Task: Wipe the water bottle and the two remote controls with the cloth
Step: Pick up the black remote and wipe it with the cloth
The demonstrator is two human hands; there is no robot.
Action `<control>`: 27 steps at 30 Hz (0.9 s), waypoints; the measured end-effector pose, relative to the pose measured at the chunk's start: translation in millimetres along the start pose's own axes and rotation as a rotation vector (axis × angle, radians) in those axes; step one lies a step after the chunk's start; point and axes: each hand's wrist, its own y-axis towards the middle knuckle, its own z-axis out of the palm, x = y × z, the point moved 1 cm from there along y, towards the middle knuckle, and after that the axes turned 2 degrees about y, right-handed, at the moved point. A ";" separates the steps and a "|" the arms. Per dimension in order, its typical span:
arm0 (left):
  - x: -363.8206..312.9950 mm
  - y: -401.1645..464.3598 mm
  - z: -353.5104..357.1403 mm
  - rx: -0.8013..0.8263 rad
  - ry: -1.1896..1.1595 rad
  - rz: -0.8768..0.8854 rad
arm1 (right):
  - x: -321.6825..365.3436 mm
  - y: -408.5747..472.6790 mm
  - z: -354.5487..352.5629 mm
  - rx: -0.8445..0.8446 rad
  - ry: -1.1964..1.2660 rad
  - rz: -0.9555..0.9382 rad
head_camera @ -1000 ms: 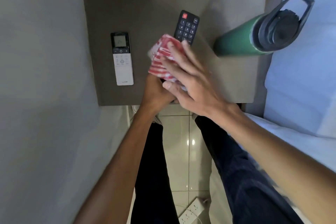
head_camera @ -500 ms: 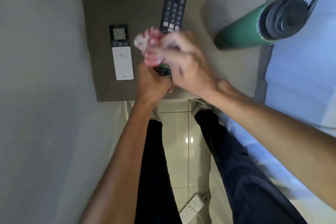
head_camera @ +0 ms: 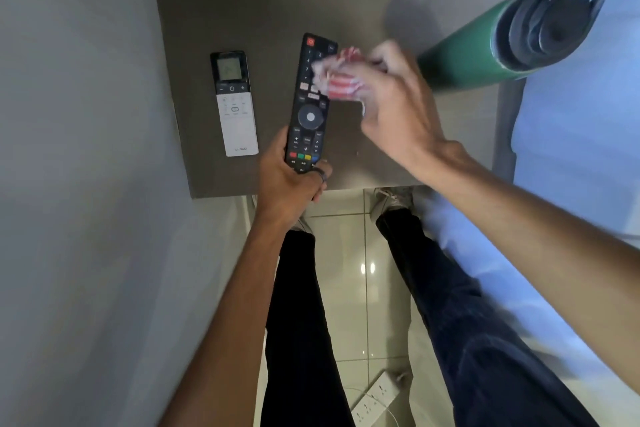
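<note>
Nearest the body, past the dark trouser legs and the glossy floor tiles [head_camera: 349,229] with a white power strip [head_camera: 375,397] lying on them, the left hand [head_camera: 294,180] is curled around the bottom end of the black remote [head_camera: 310,104], thumb on one edge and fingers wrapped under the other, a ring showing on one finger. That remote is a long, slim bar of matte plastic studded with small rubbery buttons, and its long axis runs straight away from the body, red power key at the far tip. Just to its right, the right hand [head_camera: 391,104] is bunched tightly around the cloth [head_camera: 337,80], a soft, crumpled red-and-white striped rag whose loose edge touches the upper right side of the keypad; the hand is blurred, so the exact contact is hard to read. The wiping hand therefore sits beside the far half of the remote, and any stroke would probably run along that long axis toward the holding hand. Left of the black one, apart from both hands, the white remote [head_camera: 235,104] lies flat on the dull brown table [head_camera: 270,3], parallel to it, smooth-faced with a small grey screen at its far end. Farther off to the right stands the water bottle [head_camera: 467,55], a green cylinder with a dark grey screw cap and loop handle, nearer the right hand. By its position it looks untouched for now, though that is only a guess.
</note>
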 end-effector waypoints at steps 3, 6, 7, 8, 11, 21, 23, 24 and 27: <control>-7.8 5.0 5.3 0.027 -0.039 0.034 | 19.3 -2.9 9.4 -0.018 0.163 -0.090; -7.0 7.5 3.1 0.032 0.027 0.038 | 32.4 -30.5 12.4 0.174 0.224 -0.136; -4.4 5.4 2.0 0.051 0.061 0.038 | 31.3 -41.9 10.6 0.223 0.213 -0.137; -2.1 2.6 2.3 0.073 0.079 0.035 | 26.6 -49.4 5.6 0.256 0.171 -0.137; 2.1 -4.2 8.1 0.065 0.026 -0.003 | 2.1 -50.2 -6.7 0.199 -0.037 -0.044; -15.9 5.6 21.8 0.081 0.118 0.089 | 15.5 -59.9 9.8 0.187 0.145 -0.093; -14.5 0.6 25.6 0.088 0.123 0.077 | 8.6 -54.2 2.9 0.180 0.111 -0.120; -14.2 -0.4 29.4 0.089 0.116 0.073 | 4.2 -45.0 0.2 0.154 0.121 -0.101; -17.1 7.2 36.2 0.062 0.097 0.056 | -1.9 -16.3 2.8 -0.010 0.138 0.020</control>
